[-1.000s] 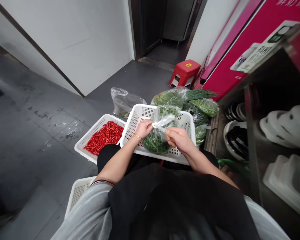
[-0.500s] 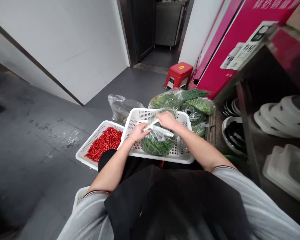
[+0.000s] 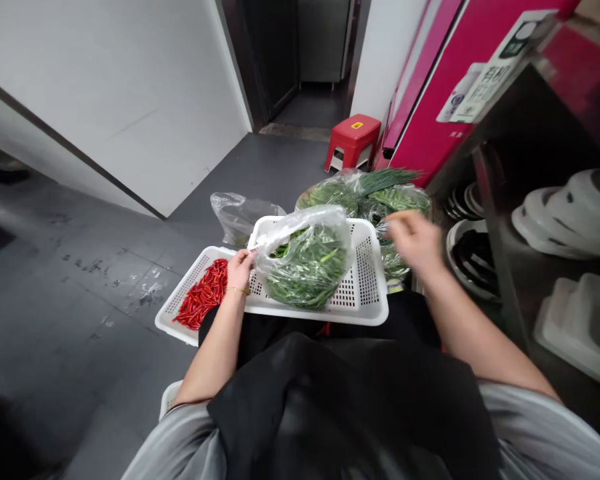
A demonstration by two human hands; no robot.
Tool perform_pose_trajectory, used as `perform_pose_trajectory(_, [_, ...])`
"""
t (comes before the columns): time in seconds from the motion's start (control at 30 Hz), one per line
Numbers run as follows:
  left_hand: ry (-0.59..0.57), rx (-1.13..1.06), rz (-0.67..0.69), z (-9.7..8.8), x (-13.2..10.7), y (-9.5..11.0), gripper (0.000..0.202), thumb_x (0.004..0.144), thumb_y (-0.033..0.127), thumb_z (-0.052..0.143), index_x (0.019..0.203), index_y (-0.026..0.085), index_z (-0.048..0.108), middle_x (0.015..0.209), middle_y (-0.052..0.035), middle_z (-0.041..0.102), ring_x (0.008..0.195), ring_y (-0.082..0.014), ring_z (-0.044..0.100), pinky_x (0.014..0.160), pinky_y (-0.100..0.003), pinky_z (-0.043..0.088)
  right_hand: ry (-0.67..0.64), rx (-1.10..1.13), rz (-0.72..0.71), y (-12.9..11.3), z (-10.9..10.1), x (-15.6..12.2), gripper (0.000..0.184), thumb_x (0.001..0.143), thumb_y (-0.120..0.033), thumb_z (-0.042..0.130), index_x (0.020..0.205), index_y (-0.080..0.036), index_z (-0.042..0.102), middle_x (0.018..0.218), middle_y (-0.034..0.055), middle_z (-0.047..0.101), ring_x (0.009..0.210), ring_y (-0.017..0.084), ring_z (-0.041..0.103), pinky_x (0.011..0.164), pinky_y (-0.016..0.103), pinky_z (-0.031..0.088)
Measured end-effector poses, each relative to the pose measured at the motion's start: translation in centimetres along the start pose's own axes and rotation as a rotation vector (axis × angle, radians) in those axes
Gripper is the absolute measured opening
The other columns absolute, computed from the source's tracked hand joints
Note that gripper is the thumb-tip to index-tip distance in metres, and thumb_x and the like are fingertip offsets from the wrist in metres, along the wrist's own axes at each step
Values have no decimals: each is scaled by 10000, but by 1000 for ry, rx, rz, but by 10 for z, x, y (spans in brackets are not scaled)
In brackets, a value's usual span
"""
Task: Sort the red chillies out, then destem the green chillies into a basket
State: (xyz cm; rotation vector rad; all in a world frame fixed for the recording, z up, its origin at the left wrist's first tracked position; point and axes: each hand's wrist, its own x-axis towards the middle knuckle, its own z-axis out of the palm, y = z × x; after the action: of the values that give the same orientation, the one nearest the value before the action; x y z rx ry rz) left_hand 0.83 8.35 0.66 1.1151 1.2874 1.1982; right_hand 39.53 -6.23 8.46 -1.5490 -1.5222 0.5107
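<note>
A clear plastic bag of green chillies [image 3: 307, 261] lies open in a white perforated basket [image 3: 365, 293] that rests on my lap. My left hand [image 3: 240, 268] is closed on the bag's left edge at the basket's left rim. My right hand [image 3: 416, 238] hovers to the right of the basket, blurred by motion, near a pile of bagged greens [image 3: 375, 193]; whether it holds anything does not show.
A second white basket of red chillies [image 3: 200, 297] sits on the grey floor to the left. A crumpled clear bag [image 3: 237, 215] lies beyond it. A red stool [image 3: 353, 139] stands by a pink cabinet. Metal shelving with stacked white dishes [image 3: 565, 223] is on the right.
The bag's mouth has come open and spread wide. My right hand left the top of the bag and swung right toward the bagged greens. My left hand stayed at the bag's left edge.
</note>
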Motion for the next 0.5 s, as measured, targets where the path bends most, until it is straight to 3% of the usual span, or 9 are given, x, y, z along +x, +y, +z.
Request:
perform_pose_trajectory(0.03, [-50,10,17,7,-4,3,243,620,386,645,653,187,510,683,11,561,603,-105,477,592,-238,400,-67,-119,-115,-18,34,3,445,937,-454,404,1302,-268,578,1145,104,670,1064,310,613,936,494,461])
perform_pose_trajectory(0.1, [-135,103,71,17,-7,11,266,647,405,630,620,192,473,618,29,494,576,-99,436,574,-230,372,-384,-285,-308,-47,95,20,505,903,-422,496,1375,-244,519,1315,116,595,1134,298,589,939,442,473])
perform_pose_trajectory(0.17, [-190,272,122,17,-6,18,298,612,387,682,577,189,461,561,47,423,549,-90,382,544,-221,329,-526,-492,-238,-60,132,38,607,888,-429,534,1448,-218,433,1409,169,509,1097,324,609,846,430,505])
perform_pose_trajectory(0.23, [-161,375,144,6,0,22,335,579,362,718,522,185,440,526,55,387,527,-80,344,520,-222,294,-641,-682,-87,-57,138,45,544,899,-430,521,1382,-179,515,1277,209,599,989,338,648,755,417,509])
perform_pose_trajectory(0.3, [-26,346,152,-10,5,24,323,596,353,701,501,182,444,507,54,391,511,-78,337,512,-227,293,-722,-789,-13,-47,119,31,375,912,-392,500,1152,-164,678,1033,189,693,900,330,666,705,392,495])
perform_pose_trajectory(0.37, [81,285,179,-23,6,24,257,619,337,689,533,175,509,521,46,450,520,-85,378,530,-230,332,-700,-789,-41,-41,82,0,277,904,-359,508,920,-196,730,868,142,700,814,291,672,668,357,479])
perform_pose_trajectory(0.43, [73,241,199,-29,2,24,196,635,331,704,609,168,599,581,25,540,566,-103,458,582,-240,397,-629,-673,-25,-45,34,-42,245,865,-422,560,825,-243,722,765,91,671,659,223,646,602,321,461])
perform_pose_trajectory(0.5, [-5,179,198,-28,-8,27,189,670,355,709,690,173,666,664,-1,610,642,-132,537,661,-269,461,-571,-467,-37,-59,-17,-80,259,845,-493,567,815,-293,729,768,69,658,609,183,620,604,320,471])
